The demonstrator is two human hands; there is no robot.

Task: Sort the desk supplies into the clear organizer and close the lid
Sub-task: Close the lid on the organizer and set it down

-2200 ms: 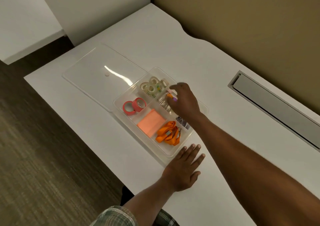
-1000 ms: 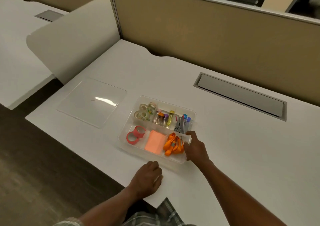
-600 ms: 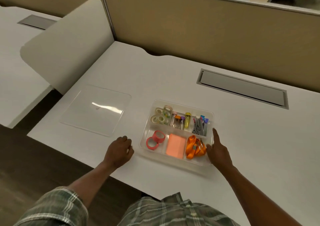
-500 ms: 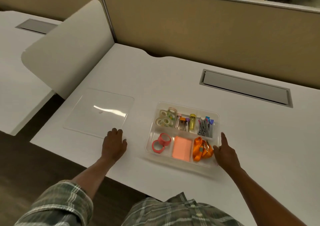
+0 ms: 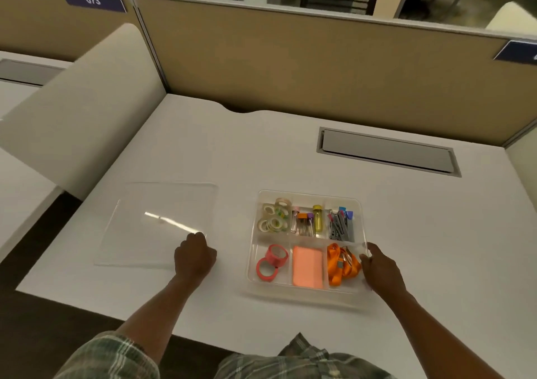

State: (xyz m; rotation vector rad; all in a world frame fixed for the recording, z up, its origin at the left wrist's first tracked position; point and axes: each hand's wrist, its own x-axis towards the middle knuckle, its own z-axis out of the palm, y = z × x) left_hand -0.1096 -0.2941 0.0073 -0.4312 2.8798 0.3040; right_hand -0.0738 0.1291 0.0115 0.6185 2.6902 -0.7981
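Observation:
The clear organizer [image 5: 308, 193] sits on the white desk, uncovered. Its back compartments hold clear tape rolls [image 5: 272, 218], small capped vials [image 5: 308, 221] and grey clips [image 5: 341, 225]. The front ones hold red tape rolls [image 5: 271, 263], a pink sticky pad [image 5: 307, 266] and an orange lanyard [image 5: 339, 266]. My right hand [image 5: 380, 271] grips the organizer's right wall near its front corner. The clear lid [image 5: 151, 227] lies flat to the left, apart from the organizer. My left hand [image 5: 194, 258] has its fingers curled over the lid's near right corner.
A grey cable hatch [image 5: 386, 154] is set into the desk at the back right. Tan partition walls [image 5: 319, 67] close off the back. A white curved divider [image 5: 87, 102] stands to the left. The desk's front edge [image 5: 203, 336] runs close to my body.
My right hand came out of the back compartments and took the organizer's right wall. My left hand slid left from the organizer's front to the lid's corner and curled there.

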